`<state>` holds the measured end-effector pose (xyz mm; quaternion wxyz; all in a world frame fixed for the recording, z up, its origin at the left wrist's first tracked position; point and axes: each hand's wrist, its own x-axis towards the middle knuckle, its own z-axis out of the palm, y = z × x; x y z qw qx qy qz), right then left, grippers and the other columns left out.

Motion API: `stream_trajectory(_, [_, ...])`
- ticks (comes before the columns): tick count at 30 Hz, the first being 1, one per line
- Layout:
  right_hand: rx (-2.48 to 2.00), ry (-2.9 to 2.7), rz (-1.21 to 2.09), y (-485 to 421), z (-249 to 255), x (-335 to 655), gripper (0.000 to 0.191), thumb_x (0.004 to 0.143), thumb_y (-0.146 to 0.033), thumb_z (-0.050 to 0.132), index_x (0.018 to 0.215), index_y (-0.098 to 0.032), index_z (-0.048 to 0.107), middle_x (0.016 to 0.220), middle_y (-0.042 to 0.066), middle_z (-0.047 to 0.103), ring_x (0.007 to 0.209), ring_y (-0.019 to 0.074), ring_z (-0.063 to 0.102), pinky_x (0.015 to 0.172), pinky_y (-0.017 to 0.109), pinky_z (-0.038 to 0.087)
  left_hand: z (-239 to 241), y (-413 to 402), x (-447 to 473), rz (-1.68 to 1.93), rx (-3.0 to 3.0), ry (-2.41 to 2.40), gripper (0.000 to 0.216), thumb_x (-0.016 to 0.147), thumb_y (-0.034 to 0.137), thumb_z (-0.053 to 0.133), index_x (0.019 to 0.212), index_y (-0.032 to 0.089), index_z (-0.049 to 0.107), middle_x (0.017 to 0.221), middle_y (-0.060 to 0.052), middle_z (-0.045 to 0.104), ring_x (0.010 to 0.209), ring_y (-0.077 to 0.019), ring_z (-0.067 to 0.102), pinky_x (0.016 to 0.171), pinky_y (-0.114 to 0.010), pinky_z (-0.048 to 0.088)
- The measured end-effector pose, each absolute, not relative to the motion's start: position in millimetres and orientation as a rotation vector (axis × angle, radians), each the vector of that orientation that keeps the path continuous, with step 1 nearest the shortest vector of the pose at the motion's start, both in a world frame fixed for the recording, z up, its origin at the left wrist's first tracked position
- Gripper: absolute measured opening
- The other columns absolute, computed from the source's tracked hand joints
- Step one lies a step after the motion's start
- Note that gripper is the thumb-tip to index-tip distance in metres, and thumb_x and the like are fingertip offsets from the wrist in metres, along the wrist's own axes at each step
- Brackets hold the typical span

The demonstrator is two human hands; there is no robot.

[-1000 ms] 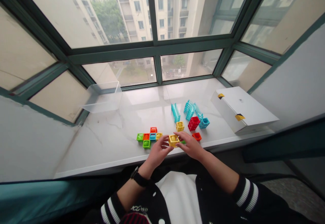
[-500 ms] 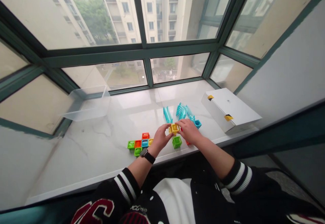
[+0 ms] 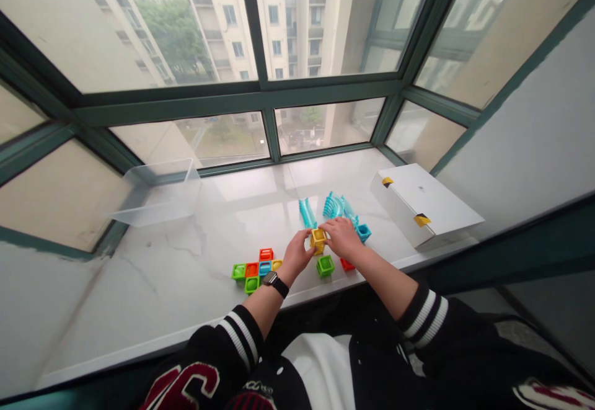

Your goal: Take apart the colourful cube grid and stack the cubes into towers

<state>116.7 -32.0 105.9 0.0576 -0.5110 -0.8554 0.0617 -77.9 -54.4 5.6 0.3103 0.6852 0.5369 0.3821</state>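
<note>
Between my two hands is a yellow toy block [image 3: 318,241] with open sides. My left hand [image 3: 299,254] grips its left side, fingers and thumb closed on it. The fingers of my right hand [image 3: 343,237] press on its right side. Just below the block, a green block [image 3: 325,266] sits on the sill. A red block [image 3: 346,265] lies partly under my right wrist. By my left wrist stands a joined group of red, green, blue and yellow blocks [image 3: 251,269], its right end close to the watch.
Past my hands lie a straight turquoise track piece [image 3: 307,213], a curved one [image 3: 333,205] and a blue block [image 3: 363,232]. A clear plastic bin [image 3: 162,211] stands at the left, a white box [image 3: 427,202] at the right. Windows enclose the marble sill [image 3: 186,280].
The yellow block has been turned and tilted in my hands, and it sits slightly lower in view. My right hand has shifted a little, showing more of the red block.
</note>
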Motion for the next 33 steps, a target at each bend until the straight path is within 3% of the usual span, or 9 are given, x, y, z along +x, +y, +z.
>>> stream_trajectory(9, [-1.486,-2.582,0.215,-24,93,119,0.039,0.089,-0.026,0.082,0.127,-0.027,0.073,0.124,0.008,0.076,0.118,0.0305,0.061,0.109,0.047,0.037,2,-56,-77,1.033,1.697,1.378,0.051,0.081,0.011,0.078,0.128,0.024,0.064,0.123,-0.008,0.074,0.113,-0.0234,0.073,0.105,-0.048,0.059])
stream_trajectory(33, [-1.415,-2.673,0.218,-22,105,119,0.037,0.089,-0.027,0.083,0.124,-0.028,0.075,0.123,0.009,0.076,0.121,0.0314,0.063,0.119,0.056,0.029,11,-54,-79,0.979,1.708,1.369,0.045,0.079,0.01,0.081,0.119,0.024,0.065,0.118,-0.006,0.074,0.106,-0.0225,0.075,0.096,-0.043,0.063])
